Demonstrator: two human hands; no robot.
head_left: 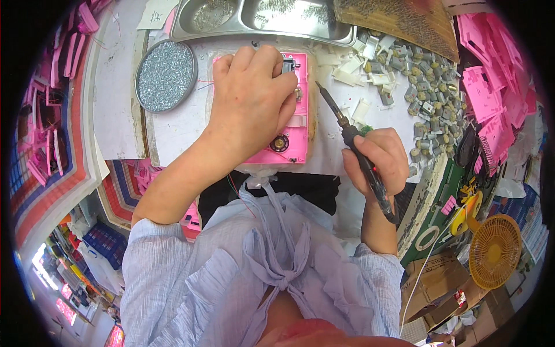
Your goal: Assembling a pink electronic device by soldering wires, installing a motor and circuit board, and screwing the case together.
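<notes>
A pink plastic housing [300,107] lies on the worktable in front of me. My left hand [248,95] reaches over it, fingers bent and closed down at its upper part; what the fingertips hold is hidden under the hand. Beside those fingers a grey motor-like part [289,66] sits inside the housing, and a round black part with a brass centre [280,143] sits lower down. My right hand [384,159] grips a black soldering iron [370,173] with a small red light. Its pointed tip is to the right of the housing, apart from it.
A round dish of small screws [166,76] stands left of the housing. Behind is a steel compartment tray [243,36]. Grey motors [430,104] and white plastic pieces [361,110] are heaped at right, near stacked pink shells [485,98]. A yellow fan [495,251] stands lower right.
</notes>
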